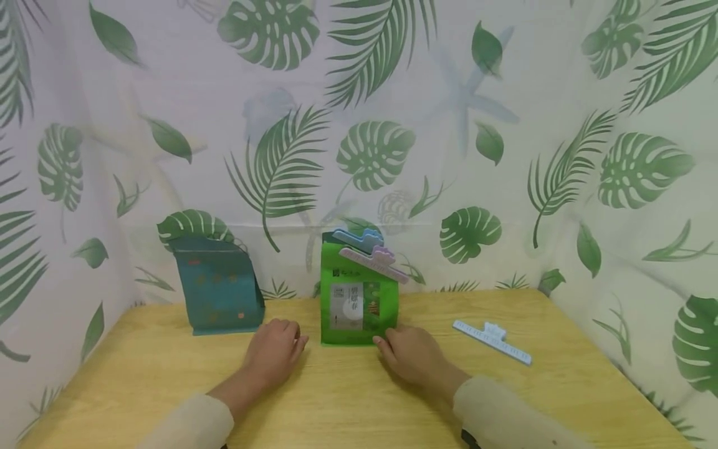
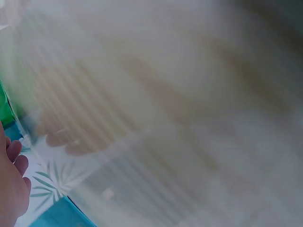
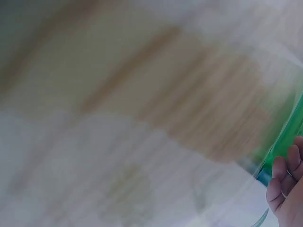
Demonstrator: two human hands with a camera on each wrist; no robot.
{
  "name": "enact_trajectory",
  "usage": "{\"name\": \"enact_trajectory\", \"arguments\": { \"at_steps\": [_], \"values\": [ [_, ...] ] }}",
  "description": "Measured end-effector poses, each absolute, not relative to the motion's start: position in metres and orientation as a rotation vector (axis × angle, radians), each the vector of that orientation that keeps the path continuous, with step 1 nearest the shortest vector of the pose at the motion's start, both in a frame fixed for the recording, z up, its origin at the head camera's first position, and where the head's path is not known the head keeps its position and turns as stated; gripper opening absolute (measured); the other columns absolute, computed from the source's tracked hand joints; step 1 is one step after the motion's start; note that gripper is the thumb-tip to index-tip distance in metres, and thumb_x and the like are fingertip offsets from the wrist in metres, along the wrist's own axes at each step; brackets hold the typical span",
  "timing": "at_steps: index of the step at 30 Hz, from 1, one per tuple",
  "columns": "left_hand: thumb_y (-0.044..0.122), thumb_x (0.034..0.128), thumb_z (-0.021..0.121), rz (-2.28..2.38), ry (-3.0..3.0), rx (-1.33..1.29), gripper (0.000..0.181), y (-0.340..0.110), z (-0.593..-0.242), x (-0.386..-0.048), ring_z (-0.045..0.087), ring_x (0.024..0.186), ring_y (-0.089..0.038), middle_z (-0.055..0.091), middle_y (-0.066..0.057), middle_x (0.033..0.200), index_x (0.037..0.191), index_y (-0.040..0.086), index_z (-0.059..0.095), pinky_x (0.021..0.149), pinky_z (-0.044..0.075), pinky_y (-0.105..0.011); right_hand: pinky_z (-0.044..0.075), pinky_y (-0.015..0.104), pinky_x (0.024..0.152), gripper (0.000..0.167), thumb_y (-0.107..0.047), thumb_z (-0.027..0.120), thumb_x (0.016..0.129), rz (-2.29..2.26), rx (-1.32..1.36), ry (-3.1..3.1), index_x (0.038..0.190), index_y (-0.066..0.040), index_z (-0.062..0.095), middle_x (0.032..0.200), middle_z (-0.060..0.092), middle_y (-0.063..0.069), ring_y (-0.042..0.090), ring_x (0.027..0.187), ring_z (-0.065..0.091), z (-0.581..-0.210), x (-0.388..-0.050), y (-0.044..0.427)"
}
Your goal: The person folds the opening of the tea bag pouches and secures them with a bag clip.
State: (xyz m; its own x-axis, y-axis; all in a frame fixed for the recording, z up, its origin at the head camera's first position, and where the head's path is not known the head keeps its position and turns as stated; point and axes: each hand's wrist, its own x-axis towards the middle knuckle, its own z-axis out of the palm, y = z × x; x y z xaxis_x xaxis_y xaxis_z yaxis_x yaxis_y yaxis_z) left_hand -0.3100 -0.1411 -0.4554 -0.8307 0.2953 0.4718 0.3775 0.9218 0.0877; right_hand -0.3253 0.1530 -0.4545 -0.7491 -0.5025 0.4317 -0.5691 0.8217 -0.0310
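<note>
A bright green tea bag (image 1: 359, 330) stands upright on the table, a pink sealing clip (image 1: 373, 265) slanting across its top. Behind it, a blue clip (image 1: 359, 239) sits on the dark top of something mostly hidden. My left hand (image 1: 275, 350) rests on the wood between this bag and a teal bag (image 1: 219, 293), its fingers loosely curled around nothing. By the green bag's lower right corner lies my right hand (image 1: 412, 352), fingers bent and holding nothing; whether it touches the bag I cannot tell. Both wrist views are mostly blurred, with fingers (image 2: 21, 163) at one edge.
To the right, a light blue clip (image 1: 492, 342) lies on the wooden table (image 1: 336, 399). A leaf-patterned cloth (image 1: 426, 187) hangs along the back and both sides.
</note>
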Motion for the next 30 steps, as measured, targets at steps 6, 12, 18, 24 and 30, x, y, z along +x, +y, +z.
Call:
{"name": "enact_trajectory", "arguments": {
  "at_steps": [6, 12, 18, 24, 30],
  "values": [
    [0.028, 0.0971, 0.065, -0.209, -2.628, -0.472, 0.018, -0.161, -0.457, -0.305, 0.058, 0.076, -0.02, 0.062, 0.0, 0.08, 0.087, 0.013, 0.064, 0.066, 0.043, -0.036, 0.045, 0.032, 0.055, 0.037, -0.031, 0.055, 0.102, 0.217, 0.823, -2.576, 0.068, -0.016, 0.056, 0.061, 0.051, -0.004, 0.013, 0.055, 0.05, -0.455, -0.319, 0.138],
    [0.027, 0.0978, 0.064, -0.216, -2.674, -0.441, 0.017, -0.189, -0.458, -0.296, 0.058, 0.076, -0.021, 0.062, 0.001, 0.08, 0.088, 0.014, 0.062, 0.069, 0.043, -0.037, 0.048, 0.03, 0.058, 0.036, -0.031, 0.053, 0.103, 0.19, 0.898, -2.563, 0.073, -0.015, 0.066, 0.065, 0.057, -0.005, 0.011, 0.059, 0.053, -0.454, -0.316, 0.122],
    [0.026, 0.0977, 0.064, -0.199, -2.666, -0.417, 0.016, -0.222, -0.458, -0.29, 0.06, 0.079, -0.022, 0.065, -0.001, 0.082, 0.089, 0.013, 0.063, 0.073, 0.049, -0.041, 0.045, 0.027, 0.055, 0.034, -0.031, 0.054, 0.102, 0.162, 1.021, -2.519, 0.073, -0.017, 0.066, 0.066, 0.054, -0.006, 0.009, 0.06, 0.049, -0.449, -0.314, 0.102],
    [0.026, 0.0965, 0.065, -0.172, -2.653, -0.334, 0.018, -0.254, -0.456, -0.287, 0.059, 0.075, -0.022, 0.061, 0.0, 0.077, 0.084, 0.014, 0.061, 0.07, 0.047, -0.043, 0.043, 0.023, 0.054, 0.031, -0.032, 0.053, 0.103, 0.188, 1.12, -2.503, 0.077, -0.018, 0.063, 0.07, 0.051, -0.007, 0.005, 0.059, 0.044, -0.447, -0.311, 0.076],
    [0.026, 0.0972, 0.063, -0.159, -2.663, -0.254, 0.02, -0.273, -0.454, -0.284, 0.06, 0.077, -0.026, 0.063, -0.004, 0.08, 0.087, 0.01, 0.061, 0.071, 0.047, -0.047, 0.049, 0.022, 0.063, 0.026, -0.036, 0.048, 0.105, 0.173, 1.162, -2.618, 0.098, -0.017, 0.064, 0.089, 0.057, -0.005, 0.005, 0.07, 0.052, -0.446, -0.308, 0.052]
  ]
}}
